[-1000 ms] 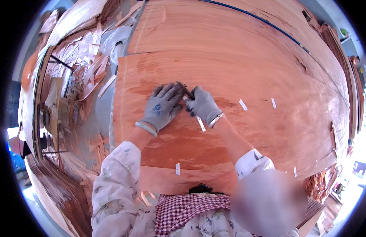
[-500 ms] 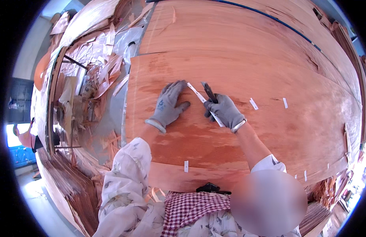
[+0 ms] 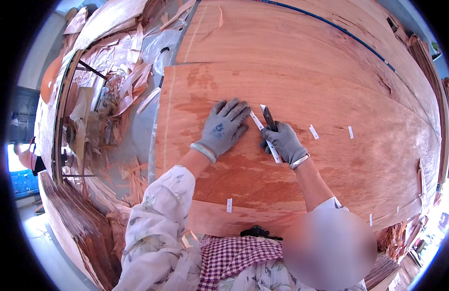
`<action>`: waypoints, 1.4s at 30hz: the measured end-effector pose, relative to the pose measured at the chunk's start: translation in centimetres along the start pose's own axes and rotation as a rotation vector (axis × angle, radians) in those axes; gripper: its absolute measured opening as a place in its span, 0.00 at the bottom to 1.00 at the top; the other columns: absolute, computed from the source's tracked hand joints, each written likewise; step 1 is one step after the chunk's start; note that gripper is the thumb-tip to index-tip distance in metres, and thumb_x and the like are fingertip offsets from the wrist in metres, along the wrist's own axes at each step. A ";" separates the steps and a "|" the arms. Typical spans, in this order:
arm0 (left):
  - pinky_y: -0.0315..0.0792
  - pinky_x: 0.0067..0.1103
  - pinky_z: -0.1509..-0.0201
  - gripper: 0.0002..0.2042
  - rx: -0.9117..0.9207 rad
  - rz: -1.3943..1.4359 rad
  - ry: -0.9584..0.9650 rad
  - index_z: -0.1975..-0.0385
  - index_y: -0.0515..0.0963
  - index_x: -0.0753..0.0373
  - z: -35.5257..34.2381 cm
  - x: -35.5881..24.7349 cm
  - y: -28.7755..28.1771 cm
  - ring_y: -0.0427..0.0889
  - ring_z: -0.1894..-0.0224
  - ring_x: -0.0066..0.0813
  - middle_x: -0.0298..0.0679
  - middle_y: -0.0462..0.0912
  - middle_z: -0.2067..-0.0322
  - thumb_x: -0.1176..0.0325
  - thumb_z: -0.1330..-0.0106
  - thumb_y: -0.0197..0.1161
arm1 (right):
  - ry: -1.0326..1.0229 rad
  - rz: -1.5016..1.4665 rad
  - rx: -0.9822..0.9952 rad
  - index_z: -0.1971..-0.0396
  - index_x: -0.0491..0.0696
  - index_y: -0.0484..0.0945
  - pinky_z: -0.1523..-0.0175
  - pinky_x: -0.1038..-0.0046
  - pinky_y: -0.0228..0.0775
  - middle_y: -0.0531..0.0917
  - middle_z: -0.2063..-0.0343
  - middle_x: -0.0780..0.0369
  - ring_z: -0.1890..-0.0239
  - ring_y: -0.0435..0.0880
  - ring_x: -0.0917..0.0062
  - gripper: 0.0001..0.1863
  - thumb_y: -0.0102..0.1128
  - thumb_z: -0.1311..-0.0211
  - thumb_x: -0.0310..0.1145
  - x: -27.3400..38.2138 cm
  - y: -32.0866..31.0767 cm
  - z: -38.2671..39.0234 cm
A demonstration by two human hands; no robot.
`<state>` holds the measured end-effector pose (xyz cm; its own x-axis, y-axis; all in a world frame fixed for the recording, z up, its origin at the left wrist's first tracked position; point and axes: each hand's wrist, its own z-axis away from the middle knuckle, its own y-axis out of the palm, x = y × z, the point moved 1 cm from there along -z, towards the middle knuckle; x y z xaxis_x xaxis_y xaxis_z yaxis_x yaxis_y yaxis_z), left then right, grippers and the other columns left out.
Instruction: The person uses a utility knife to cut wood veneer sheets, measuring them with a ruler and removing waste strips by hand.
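Observation:
My left hand [image 3: 224,127], in a grey work glove, lies with its fingers stretched out on a reddish wood veneer sheet [image 3: 224,179]. Its fingertips are at the far end of a narrow white strip of tape [image 3: 257,121] with small dark holes. My right hand [image 3: 285,141], gloved alike, is closed around a dark utility knife [image 3: 268,118] whose blade points away from me. The tape passes under the right fingers, and its near end shows below them; whether they pinch it is hidden.
Short white tape pieces [image 3: 313,131] lie on the veneer to the right and near its front edge. A thin blue rod [image 3: 331,25] crosses the far side. Torn veneer scraps [image 3: 132,89] and a stack of sheets [image 3: 81,228] are at left. Another person [image 3: 30,157] stands far left.
My left hand has shifted right across the veneer. The tape strip has also moved right and lies at a steeper angle. My right hand, still holding the knife, has moved slightly right.

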<state>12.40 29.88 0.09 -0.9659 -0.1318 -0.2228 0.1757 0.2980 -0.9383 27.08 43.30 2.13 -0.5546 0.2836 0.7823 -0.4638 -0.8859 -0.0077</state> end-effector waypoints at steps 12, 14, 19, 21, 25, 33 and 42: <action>0.51 0.49 0.37 0.26 0.239 -0.102 0.003 0.42 0.68 0.36 -0.6 -1.6 -2.3 0.55 0.35 0.48 0.44 0.59 0.38 0.46 0.44 0.59 | -0.125 0.067 -0.053 0.73 0.39 0.73 0.81 0.76 0.69 0.78 0.84 0.60 0.85 0.78 0.80 0.10 0.55 0.40 0.32 -1.0 -0.2 -0.5; 0.51 0.49 0.37 0.25 0.232 -0.089 -0.009 0.44 0.69 0.36 -0.3 -1.4 -2.3 0.56 0.35 0.48 0.43 0.61 0.39 0.49 0.44 0.59 | -0.142 0.080 -0.003 0.73 0.39 0.74 0.82 0.76 0.68 0.78 0.85 0.60 0.86 0.77 0.80 0.10 0.55 0.40 0.32 -1.2 1.1 0.4; 0.49 0.47 0.35 0.24 0.145 -0.051 -0.007 0.45 0.70 0.41 0.4 -1.1 -2.1 0.58 0.36 0.47 0.42 0.62 0.39 0.55 0.44 0.60 | -0.230 0.166 0.082 0.67 0.40 0.75 0.80 0.78 0.69 0.78 0.84 0.62 0.84 0.77 0.82 0.10 0.53 0.39 0.33 0.4 3.1 3.1; 0.49 0.45 0.34 0.24 0.084 -0.012 -0.010 0.44 0.70 0.46 1.1 -1.0 -1.7 0.58 0.36 0.46 0.43 0.63 0.39 0.56 0.43 0.59 | -0.279 0.106 0.072 0.60 0.40 0.75 0.77 0.79 0.69 0.80 0.79 0.62 0.82 0.77 0.82 0.12 0.52 0.39 0.32 -0.2 1.9 2.3; 0.48 0.40 0.32 0.25 -0.016 0.025 -0.059 0.44 0.68 0.59 4.8 0.9 -1.5 0.60 0.35 0.41 0.43 0.64 0.39 0.59 0.42 0.57 | -0.278 0.022 -0.131 0.58 0.39 0.71 0.77 0.80 0.67 0.79 0.76 0.61 0.82 0.75 0.82 0.14 0.54 0.39 0.31 0.0 -0.8 2.6; 0.54 0.34 0.33 0.24 -0.006 0.152 0.170 0.46 0.70 0.60 -2.1 -6.1 3.2 0.63 0.38 0.36 0.40 0.68 0.42 0.58 0.42 0.57 | -0.240 0.406 -0.499 0.69 0.40 0.71 0.79 0.74 0.68 0.79 0.80 0.58 0.81 0.78 0.79 0.14 0.63 0.44 0.34 -5.3 -5.3 -0.8; 0.52 0.34 0.33 0.24 0.194 0.052 0.201 0.43 0.69 0.48 -2.5 -6.5 1.4 0.59 0.36 0.36 0.36 0.64 0.40 0.54 0.40 0.56 | -0.239 0.106 -0.336 0.73 0.40 0.73 0.81 0.74 0.69 0.79 0.82 0.59 0.84 0.78 0.79 0.12 0.59 0.41 0.35 -6.1 -2.7 3.0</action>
<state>18.44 33.54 0.85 -0.9695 0.0747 -0.2332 0.2405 0.1100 -0.9644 33.80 42.91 -0.78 -0.4541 0.0690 0.8883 -0.6338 -0.7258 -0.2676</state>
